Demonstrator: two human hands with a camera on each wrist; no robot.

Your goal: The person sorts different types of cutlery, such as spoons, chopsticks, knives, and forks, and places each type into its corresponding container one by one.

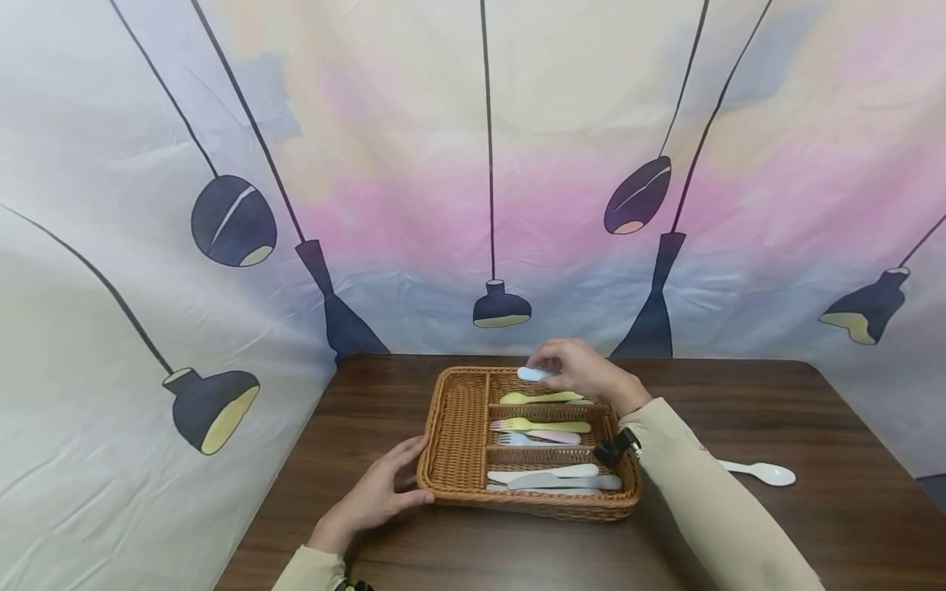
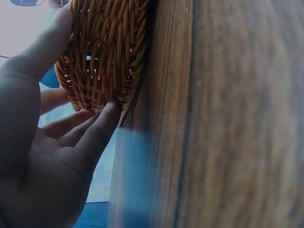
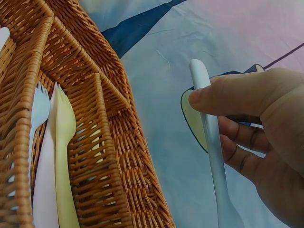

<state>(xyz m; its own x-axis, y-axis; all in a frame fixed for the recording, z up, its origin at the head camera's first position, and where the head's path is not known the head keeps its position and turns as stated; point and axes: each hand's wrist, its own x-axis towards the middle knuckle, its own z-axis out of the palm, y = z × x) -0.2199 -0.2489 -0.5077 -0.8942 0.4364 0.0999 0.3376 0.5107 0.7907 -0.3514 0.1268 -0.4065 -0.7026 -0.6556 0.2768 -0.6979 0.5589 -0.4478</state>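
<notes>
In the head view my right hand (image 1: 580, 367) is above the far right part of a wicker cutlery basket (image 1: 452, 435). Between thumb and fingers it pinches a pale blue piece of cutlery (image 3: 212, 137). One rounded end shows; the other widens out of the right wrist view, so its kind is unclear. My left hand (image 1: 380, 488) grips the basket's near left corner, thumb at one side and fingertips against the weave. A yellow spoon (image 1: 535, 398) lies in the far compartment, a yellow fork (image 1: 539, 425) and a blue fork (image 1: 528, 440) in the middle one, several knives (image 1: 554, 476) in the near one.
A white spoon (image 1: 772, 474) lies on the dark wooden table (image 1: 828, 410) right of the basket, partly behind the right sleeve. The basket's long left compartment shows bare weave. A cloth backdrop (image 1: 414, 205) printed with lamps hangs behind the table and along its left side.
</notes>
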